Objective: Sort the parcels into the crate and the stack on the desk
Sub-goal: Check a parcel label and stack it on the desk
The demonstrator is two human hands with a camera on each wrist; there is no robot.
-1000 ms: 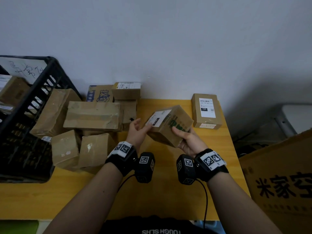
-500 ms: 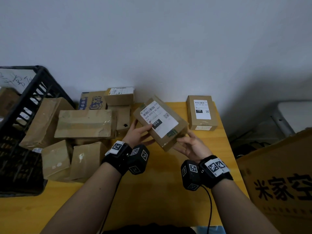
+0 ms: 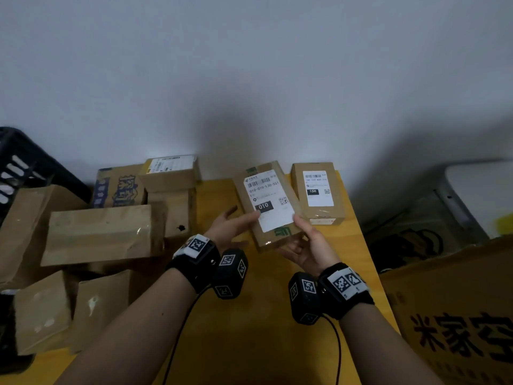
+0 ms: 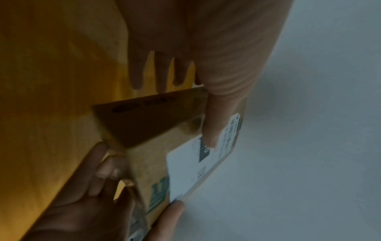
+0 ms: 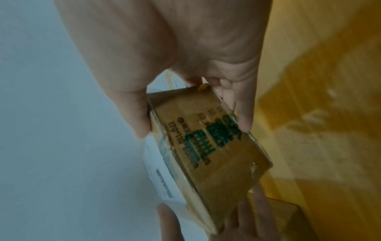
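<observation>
I hold a brown parcel (image 3: 268, 202) with a white label reading 010 above the yellow desk (image 3: 249, 329), label side up. My left hand (image 3: 233, 226) pinches its left edge, with the thumb (image 4: 212, 124) on the label and the fingers underneath. My right hand (image 3: 305, 243) grips the near right corner, thumb (image 5: 140, 117) on top and fingers (image 5: 243, 117) round the side printed in green. Just right of it a similar parcel (image 3: 317, 193) labelled 15H lies flat at the desk's far right corner. The black crate (image 3: 16, 168) shows at the far left edge.
A pile of brown parcels (image 3: 100, 234) fills the desk's left half, up against the crate. A big cardboard box (image 3: 458, 315) with black characters stands off the desk's right edge. A white object (image 3: 483, 187) sits behind it. The wall closes the far side.
Both hands turned the parcel so its label faces up, then carried it right and farther away, up next to the 15H parcel. The view has shifted right, and less of the crate shows.
</observation>
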